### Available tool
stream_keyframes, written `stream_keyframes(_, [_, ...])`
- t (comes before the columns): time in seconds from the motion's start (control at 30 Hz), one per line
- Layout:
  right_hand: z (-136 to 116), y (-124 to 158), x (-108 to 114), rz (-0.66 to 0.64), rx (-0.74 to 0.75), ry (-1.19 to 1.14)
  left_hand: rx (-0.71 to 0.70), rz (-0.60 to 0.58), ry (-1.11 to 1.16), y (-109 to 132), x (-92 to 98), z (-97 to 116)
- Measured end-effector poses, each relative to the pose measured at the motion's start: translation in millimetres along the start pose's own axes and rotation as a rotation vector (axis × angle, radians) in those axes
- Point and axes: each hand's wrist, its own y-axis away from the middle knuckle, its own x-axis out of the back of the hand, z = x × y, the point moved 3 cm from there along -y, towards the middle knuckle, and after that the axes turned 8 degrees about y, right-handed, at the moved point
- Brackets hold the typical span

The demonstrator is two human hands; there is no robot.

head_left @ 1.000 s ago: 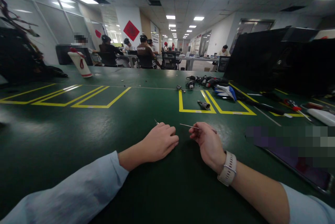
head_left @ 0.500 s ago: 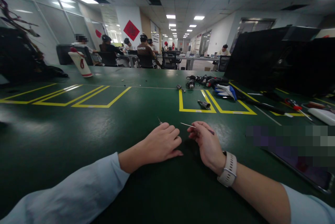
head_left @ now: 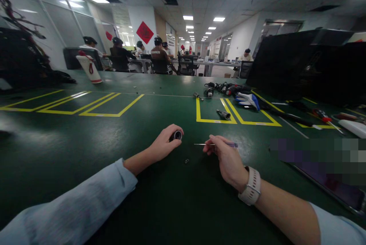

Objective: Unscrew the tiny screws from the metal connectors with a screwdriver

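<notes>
My left hand (head_left: 164, 145) is closed around a dark round metal part (head_left: 177, 135), a hollow cylinder whose open end faces right toward me. Its rear is hidden in my palm. To its right, my right hand (head_left: 224, 157) grips a slim screwdriver (head_left: 233, 145) by its purplish handle, the thin shaft pointing left at the cylinder but apart from it. Two tiny metal rings (head_left: 187, 161) lie on the green table between and just below my hands. A metal socket-like piece (head_left: 223, 114) rests farther off inside a yellow-taped box.
Yellow tape rectangles (head_left: 120, 115) mark the table. At back right lie a blue-and-white glove (head_left: 247, 101), several dark tools (head_left: 221, 88) and a red screwdriver (head_left: 323, 115). A phone-like device (head_left: 328, 184) sits near my right arm; a white cup (head_left: 89, 68) stands back left. People work beyond.
My left hand has turned and shifted left, bringing the metal cylinder's open end into view. The two tiny rings now show on the table. The screwdriver has dropped slightly and levelled.
</notes>
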Motion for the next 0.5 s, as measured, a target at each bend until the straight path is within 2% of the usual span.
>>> stream_keyframes(0.07, [0.5, 0.3, -0.7, 0.006, 0.013, 0.016, -0.023, -0.045, -0.03, 1.3, -1.7, 4.2])
stream_keyframes(0.27, [4.3, -1.5, -2.1, 0.032, 0.056, 0.054, -0.232, -0.2, -0.37, 11.2, -19.9, 37.5])
stream_keyframes(0.5, [4.6, -4.2, -1.9, 0.091, 0.063, 0.068, -0.345, -0.248, -0.561, 16.1, -27.8, 49.9])
